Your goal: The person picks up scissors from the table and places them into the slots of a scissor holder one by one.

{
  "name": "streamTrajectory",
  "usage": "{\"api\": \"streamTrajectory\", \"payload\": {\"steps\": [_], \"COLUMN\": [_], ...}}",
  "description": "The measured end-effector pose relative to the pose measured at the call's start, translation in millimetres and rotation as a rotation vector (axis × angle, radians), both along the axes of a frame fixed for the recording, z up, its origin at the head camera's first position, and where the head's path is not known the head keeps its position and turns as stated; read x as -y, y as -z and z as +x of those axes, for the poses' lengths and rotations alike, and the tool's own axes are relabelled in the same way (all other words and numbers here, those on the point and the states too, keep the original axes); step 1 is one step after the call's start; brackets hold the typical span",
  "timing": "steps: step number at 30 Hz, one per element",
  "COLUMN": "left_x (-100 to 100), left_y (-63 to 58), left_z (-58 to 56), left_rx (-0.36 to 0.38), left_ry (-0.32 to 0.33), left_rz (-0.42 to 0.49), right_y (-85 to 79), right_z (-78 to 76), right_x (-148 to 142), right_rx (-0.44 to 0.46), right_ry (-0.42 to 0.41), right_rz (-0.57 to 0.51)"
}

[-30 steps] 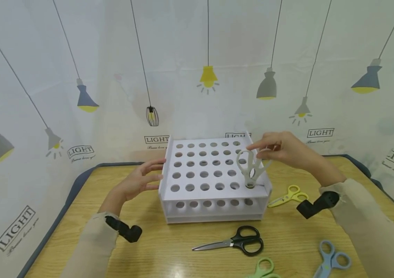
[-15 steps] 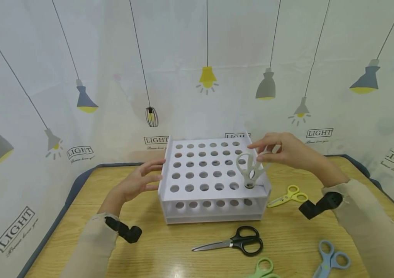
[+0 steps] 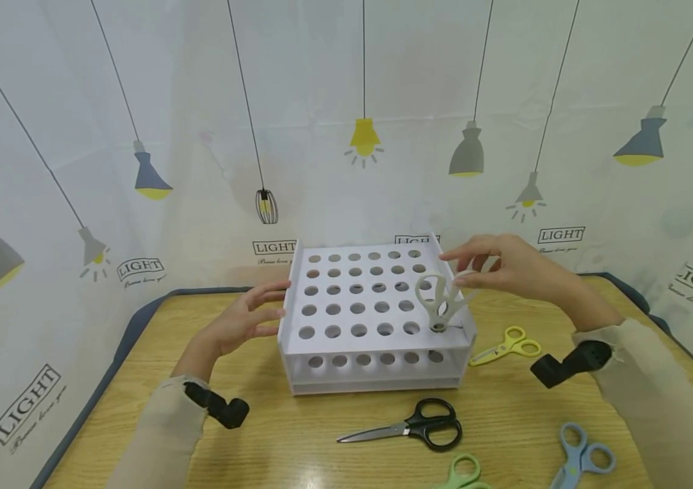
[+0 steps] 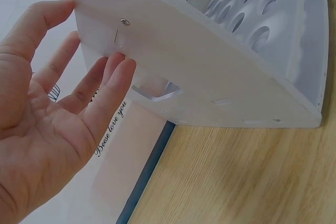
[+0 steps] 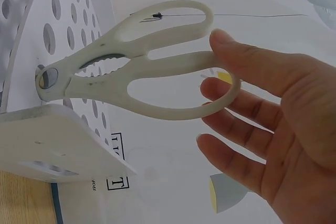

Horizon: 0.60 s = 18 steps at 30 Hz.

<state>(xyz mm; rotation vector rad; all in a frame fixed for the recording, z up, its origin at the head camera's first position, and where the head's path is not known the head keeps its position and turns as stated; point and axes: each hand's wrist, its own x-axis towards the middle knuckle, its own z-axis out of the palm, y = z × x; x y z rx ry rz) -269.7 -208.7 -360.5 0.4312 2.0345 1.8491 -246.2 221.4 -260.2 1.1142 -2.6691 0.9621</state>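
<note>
A pair of white scissors (image 5: 100, 87) stands point down in the front right hole of a white rack (image 3: 371, 345), its two handle loops leaning apart above the top. My right hand (image 3: 502, 268) is at the right-hand loop. In the right wrist view the thumb (image 5: 239, 53) lies on this loop with fingers behind it, so I hold it lightly. The blades are mostly hidden inside the rack. At the rack's left side, my left hand (image 3: 236, 322) rests relaxed fingertips against the side panel (image 4: 173, 61) without gripping it.
Black-handled scissors (image 3: 422, 428) lie in front of the rack. Yellow scissors (image 3: 499, 351) are at its right. Blue scissors (image 3: 575, 462) and green scissors (image 3: 463, 479) lie near the front, partly cut off. A lamp-printed curtain (image 3: 310, 136) hangs behind the table (image 3: 249, 435).
The white scissors' loops have dropped slightly. My right thumb has moved down a little and now stands farther from the index finger. My left hand keeps its place on the rack.
</note>
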Motion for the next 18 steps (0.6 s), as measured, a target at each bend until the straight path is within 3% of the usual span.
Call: {"api": "streamTrajectory", "payload": {"steps": [8, 18], "left_x": [0, 0], "left_y": [0.7, 0.7], "left_z": [-0.1, 0.0], "left_rx": [0.009, 0.003], "left_ry": [-0.007, -0.004], "left_rz": [0.004, 0.008], "right_y": [-4.1, -10.8], "right_z": [4.6, 19.5], "right_x": [-11, -31], "right_rx": [-0.070, -0.120], "right_ry": [-0.013, 0.047], "right_rz": [-0.004, 0.056]}}
